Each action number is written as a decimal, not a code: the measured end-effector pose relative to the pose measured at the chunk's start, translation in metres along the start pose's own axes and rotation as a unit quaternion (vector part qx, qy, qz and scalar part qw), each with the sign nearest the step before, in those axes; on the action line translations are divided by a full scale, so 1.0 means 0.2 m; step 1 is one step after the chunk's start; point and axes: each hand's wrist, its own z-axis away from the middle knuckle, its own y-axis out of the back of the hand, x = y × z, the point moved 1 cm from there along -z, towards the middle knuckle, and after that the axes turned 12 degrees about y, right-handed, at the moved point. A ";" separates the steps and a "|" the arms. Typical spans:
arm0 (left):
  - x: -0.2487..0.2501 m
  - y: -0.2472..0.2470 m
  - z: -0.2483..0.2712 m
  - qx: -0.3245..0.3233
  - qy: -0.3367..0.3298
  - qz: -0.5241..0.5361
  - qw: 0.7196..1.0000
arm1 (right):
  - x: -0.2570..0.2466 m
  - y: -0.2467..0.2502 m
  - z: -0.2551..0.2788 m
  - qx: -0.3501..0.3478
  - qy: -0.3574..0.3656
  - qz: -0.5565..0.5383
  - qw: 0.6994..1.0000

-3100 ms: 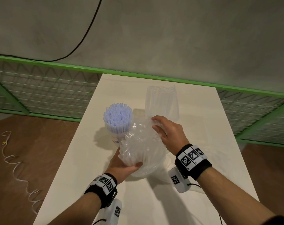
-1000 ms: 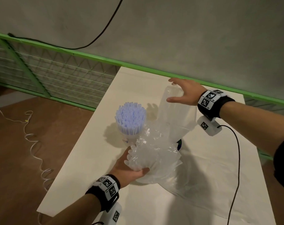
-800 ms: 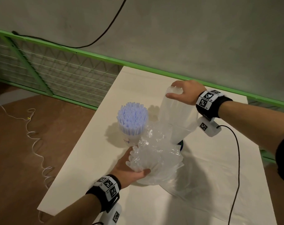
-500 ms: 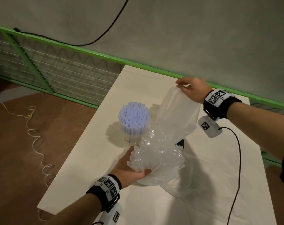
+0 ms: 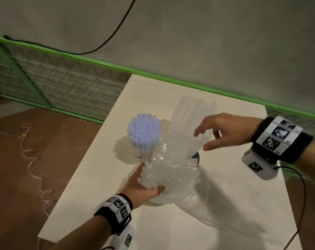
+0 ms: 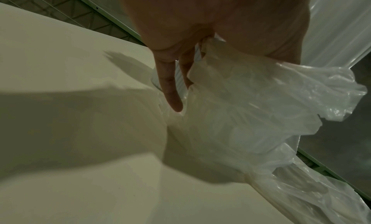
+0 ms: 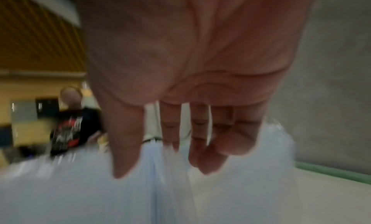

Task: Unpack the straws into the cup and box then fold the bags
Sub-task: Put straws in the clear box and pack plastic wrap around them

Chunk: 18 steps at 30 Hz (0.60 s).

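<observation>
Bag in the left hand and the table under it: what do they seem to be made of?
Bag: thin clear plastic film, glossy; it crinkles, catches highlights and lets the straws show through. Table: smooth matte cream surface, probably laminate or painted board; the core is not visible.

The crumpled clear bag (image 5: 171, 174) is hiding most of the left hand (image 5: 140, 188)'s fingers, so the grip itself is not showing fully. The cup (image 5: 140, 154) is mostly lying behind the blue straws (image 5: 143, 130) and the bag. A small dark object (image 5: 196, 156) is peeking out from behind the plastic, too covered to identify. The worktop (image 5: 91, 177)'s near edge is running out of the head view. The right wrist view is smearing with motion blur, leaving the right hand (image 7: 190, 84) and the plastic below it soft.
</observation>
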 end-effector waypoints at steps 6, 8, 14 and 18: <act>0.01 0.00 0.01 0.003 -0.013 -0.008 1.000 | 0.16 0.07 -0.02 0.143 -0.069 0.025 0.987; 0.01 0.00 0.01 0.002 -0.013 -0.003 1.000 | 0.25 0.09 -0.07 0.222 -0.100 0.053 0.969; 0.00 0.00 0.00 -0.002 -0.005 -0.013 1.000 | 0.40 -0.11 -0.28 0.167 -0.172 -0.016 0.971; -0.03 0.00 -0.01 -0.001 0.008 -0.022 1.000 | 0.41 -0.12 -0.33 0.240 -0.182 -0.031 0.953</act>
